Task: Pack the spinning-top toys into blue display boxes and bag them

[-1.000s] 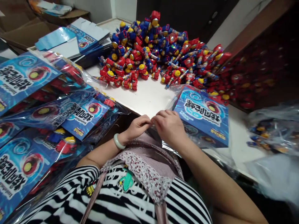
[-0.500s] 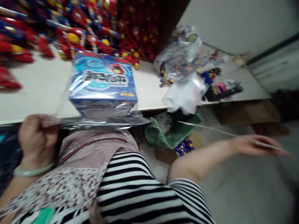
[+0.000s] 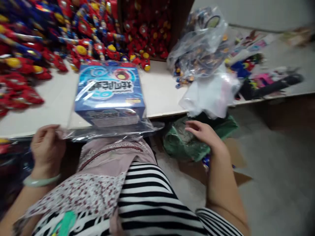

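A blue printed box (image 3: 110, 86) sits inside a clear plastic bag (image 3: 115, 130) at the near edge of the table, its print upside down to me. My left hand (image 3: 48, 144) is closed on the bag's left corner, just off the table edge. Over a green plastic sack (image 3: 174, 141) below the table, my right hand (image 3: 204, 132) hangs with fingers partly apart and nothing visible in them. Part of the sack's mouth is hidden by this hand.
Red, blue and yellow toys (image 3: 81, 49) are heaped on the table (image 3: 162, 88), some in a brown carton. To the right lie a clear bag of small items (image 3: 199, 49), a white plastic bag (image 3: 211, 95) and a dark rod (image 3: 278, 85). Cardboard (image 3: 233, 154) lies on the floor.
My right hand has swung from far right back left to the green sack, and the thin pale strip it held is out of sight. The left hand still grips the bag.
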Available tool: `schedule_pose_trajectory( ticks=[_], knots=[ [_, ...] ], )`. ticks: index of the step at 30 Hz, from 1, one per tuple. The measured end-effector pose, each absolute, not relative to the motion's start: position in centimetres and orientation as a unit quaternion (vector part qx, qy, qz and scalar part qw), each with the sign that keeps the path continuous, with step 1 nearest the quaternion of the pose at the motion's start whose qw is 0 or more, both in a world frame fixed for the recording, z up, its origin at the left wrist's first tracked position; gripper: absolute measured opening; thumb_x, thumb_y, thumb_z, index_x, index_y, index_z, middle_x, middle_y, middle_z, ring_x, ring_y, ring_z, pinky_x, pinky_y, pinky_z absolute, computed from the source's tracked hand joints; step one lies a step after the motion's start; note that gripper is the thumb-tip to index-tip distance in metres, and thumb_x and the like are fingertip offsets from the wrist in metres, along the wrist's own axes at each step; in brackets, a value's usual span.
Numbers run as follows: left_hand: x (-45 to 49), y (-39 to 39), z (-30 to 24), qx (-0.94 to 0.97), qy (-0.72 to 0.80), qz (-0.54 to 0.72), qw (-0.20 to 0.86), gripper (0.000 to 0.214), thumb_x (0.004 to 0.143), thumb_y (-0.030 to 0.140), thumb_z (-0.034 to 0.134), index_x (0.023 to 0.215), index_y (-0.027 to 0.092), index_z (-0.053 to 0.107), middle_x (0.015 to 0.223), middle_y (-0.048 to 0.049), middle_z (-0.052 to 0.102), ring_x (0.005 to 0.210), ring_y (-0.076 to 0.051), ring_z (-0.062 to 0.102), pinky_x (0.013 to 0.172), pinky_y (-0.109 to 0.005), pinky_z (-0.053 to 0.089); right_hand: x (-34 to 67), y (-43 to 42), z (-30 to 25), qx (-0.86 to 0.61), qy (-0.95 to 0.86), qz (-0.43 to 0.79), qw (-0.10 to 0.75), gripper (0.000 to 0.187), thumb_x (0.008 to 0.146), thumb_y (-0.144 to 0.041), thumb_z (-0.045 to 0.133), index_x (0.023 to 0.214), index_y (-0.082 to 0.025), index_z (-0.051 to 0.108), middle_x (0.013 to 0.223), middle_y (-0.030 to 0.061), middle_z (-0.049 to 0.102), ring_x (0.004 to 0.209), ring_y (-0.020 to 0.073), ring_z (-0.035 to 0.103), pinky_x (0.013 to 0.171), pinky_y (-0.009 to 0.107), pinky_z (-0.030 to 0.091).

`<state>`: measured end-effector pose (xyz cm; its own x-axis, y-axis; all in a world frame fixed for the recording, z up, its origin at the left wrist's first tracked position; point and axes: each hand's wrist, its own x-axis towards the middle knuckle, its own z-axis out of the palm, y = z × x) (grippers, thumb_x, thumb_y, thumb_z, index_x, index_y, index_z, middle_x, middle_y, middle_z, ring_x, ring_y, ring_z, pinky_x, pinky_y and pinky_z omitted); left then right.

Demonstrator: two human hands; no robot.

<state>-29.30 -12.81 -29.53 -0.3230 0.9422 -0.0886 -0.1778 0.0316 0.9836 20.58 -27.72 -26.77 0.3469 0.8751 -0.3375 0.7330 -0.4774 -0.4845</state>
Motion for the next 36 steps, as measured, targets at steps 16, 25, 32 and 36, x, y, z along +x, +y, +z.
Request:
schedule_pose_trajectory(
  ticks=[16,25,32,36],
  knots=[
    [-35.3,-15.7,-35.2,0.179,0.43,0.387,0.795,0.068,0.077,0.08,0.064,0.089,0.014,0.076,0.09,-0.0149,0.075,0.091,-0.027,0.07,0.085,-0.044,0.058,10.0,-27.8,-31.9,-0.622,-0.411,0.518,0.42,0.079,0.069,-0.094,0.052,0.1,-0.024,0.072,0.092,0.0114,0.072,0.083,0.0256,0.07,0.073,0.04,0.057],
    [-32.9,-12.6,-32.3,0.229,0.29,0.458,0.808,0.048,0.066,0.017,0.088,0.11,0.016,0.07,0.063,0.0053,0.052,0.062,-0.009,0.054,0.062,-0.021,0.046,6.2,-22.1,-29.8,-0.513,-0.318,0.645,0.469,0.055,0.07,-0.071,0.077,0.11,-0.032,0.073,0.05,-0.0121,0.012,0.045,0.0082,0.008,0.047,0.025,0.025],
    [-32.0,-11.2,-36.2,0.311,0.293,0.482,0.765,0.084,0.06,0.015,0.087,0.138,0.028,0.057,0.064,0.0087,0.049,0.061,-0.008,0.054,0.067,-0.024,0.047,7.9,-20.8,-34.0,-0.495,-0.415,0.591,0.483,0.081,0.054,-0.072,0.084,0.125,-0.039,0.065,0.044,-0.0139,0.024,0.043,0.0088,0.022,0.052,0.029,0.031],
    [-32.6,-9.1,-36.2,0.411,0.361,0.486,0.682,0.054,0.059,0.02,0.088,0.109,0.019,0.067,0.063,0.0058,0.058,0.06,-0.01,0.06,0.064,-0.023,0.049,9.2,-19.6,-34.1,-0.545,-0.472,0.546,0.427,0.074,0.06,-0.046,0.089,0.128,-0.034,0.064,0.053,-0.0112,0.041,0.052,0.0109,0.038,0.057,0.029,0.037]
  ],
)
